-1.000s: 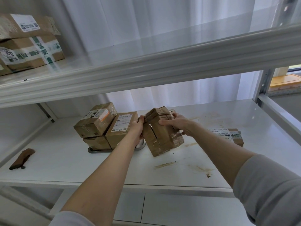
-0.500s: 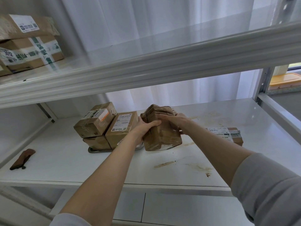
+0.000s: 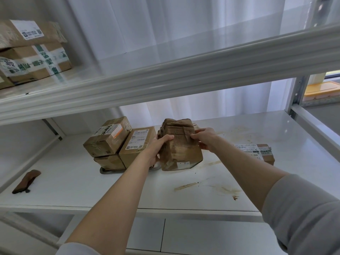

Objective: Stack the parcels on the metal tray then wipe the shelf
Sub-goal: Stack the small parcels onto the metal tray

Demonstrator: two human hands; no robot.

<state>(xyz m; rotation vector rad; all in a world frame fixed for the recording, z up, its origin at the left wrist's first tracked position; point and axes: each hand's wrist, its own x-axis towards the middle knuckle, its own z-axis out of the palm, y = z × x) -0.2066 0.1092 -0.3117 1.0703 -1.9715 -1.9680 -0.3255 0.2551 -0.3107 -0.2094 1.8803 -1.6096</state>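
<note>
Fingers (image 3: 166, 138) of my left hand (image 3: 156, 147) and right hand (image 3: 206, 138) grip the crumpled parcel (image 3: 181, 151), steadying it beside the metal tray (image 3: 109, 171).

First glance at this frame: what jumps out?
The left hand and right hand grip a crumpled taped parcel upright mid-shelf, just right of three parcels crowded on the metal tray. Brown smears streak the white shelf in front, and a flat labelled parcel lies farther right.

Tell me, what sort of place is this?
Probably a parcel storeroom or mailroom: white metal shelving, taped cardboard parcels with shipping labels stacked on a tray, more labelled boxes above.
</note>
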